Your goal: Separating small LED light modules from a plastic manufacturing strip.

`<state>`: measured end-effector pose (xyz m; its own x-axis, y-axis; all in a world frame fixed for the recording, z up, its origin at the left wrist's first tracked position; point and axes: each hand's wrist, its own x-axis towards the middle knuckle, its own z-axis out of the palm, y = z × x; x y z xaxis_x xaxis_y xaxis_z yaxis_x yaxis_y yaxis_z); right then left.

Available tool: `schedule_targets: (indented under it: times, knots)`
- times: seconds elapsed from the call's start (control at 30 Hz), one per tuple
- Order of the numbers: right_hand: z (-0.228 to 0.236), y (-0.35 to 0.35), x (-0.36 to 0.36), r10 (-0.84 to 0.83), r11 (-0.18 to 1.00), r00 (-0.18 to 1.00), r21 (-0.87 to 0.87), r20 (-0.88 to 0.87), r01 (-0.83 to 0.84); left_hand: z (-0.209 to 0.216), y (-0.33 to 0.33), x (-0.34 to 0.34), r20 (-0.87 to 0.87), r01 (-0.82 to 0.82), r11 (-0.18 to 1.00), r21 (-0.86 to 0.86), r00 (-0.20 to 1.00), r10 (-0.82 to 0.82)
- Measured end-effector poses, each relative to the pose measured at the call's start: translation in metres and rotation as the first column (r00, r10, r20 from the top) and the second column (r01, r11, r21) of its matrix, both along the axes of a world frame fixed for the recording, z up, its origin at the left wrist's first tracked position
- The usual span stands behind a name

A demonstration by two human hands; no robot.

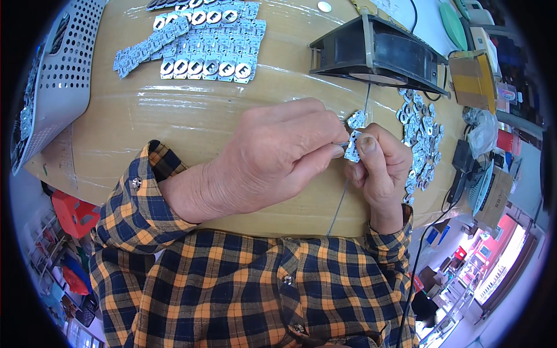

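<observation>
Listener: What is at the far left?

Me: Watching from a distance, I get a pale perforated basket (65, 100) at the left edge of the table (127, 130). Next, on the far side, are overlapping circuit panels (223, 49), some with a row of silvery rings.

Listener: And then the hands?

Me: The left hand (278, 145) is back up, thumb and forefinger closed in a pinch on a thin metal tool (342, 143) (so little of it shows that I can't tell its kind). It points at the left edge of a small board (352, 152); whether they touch, I can't tell. That board is in the right hand (383, 165), gripped between thumb and curled fingers, above the table.

Listener: And further right?

Me: A second board (355, 119) lies just beyond the held one. Past it stands a black housing (400, 49), then a loose heap of boards (420, 139).

Listener: How would you work this well?

Me: I'd brace the board's back with the right fingers, hold the right thumb clear of the tool's line, and use light, short pressure; a thin board might flex or slip.
</observation>
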<state>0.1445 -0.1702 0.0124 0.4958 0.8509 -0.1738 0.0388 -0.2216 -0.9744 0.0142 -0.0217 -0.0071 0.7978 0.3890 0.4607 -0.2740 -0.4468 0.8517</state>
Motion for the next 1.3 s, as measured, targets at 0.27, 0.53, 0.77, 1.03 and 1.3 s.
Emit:
schedule_targets:
  times: [0.27, 0.53, 0.77, 1.03, 1.3]
  knots:
    - [-0.002, -0.001, 0.0, 0.011, 0.999, 1.0, 0.041, 0.016, -0.011, 0.004, 0.004, -0.001, -0.002, -0.024, 1.0, -0.004, 1.0, 0.024]
    - [-0.001, 0.002, -0.006, -0.053, 0.998, 0.998, 0.022, 0.042, 0.052, -0.003, 0.001, -0.001, 0.07, 0.018, 0.996, 0.091, 0.997, -0.025]
    - [-0.001, 0.001, 0.0, -0.048, 0.998, 0.994, -0.024, 0.094, 0.05, -0.001, 0.003, -0.001, 0.004, 0.072, 0.993, 0.093, 0.997, -0.073]
    - [-0.001, -0.004, 0.012, -0.001, 1.0, 0.97, 0.008, 0.242, -0.001, 0.002, -0.003, -0.001, -0.072, 0.152, 0.972, -0.178, 0.983, -0.166]
    - [-0.001, -0.007, 0.017, -0.08, 0.994, 0.956, 0.097, 0.282, 0.054, 0.008, -0.001, -0.002, -0.18, 0.123, 0.849, -0.514, 0.952, -0.247]
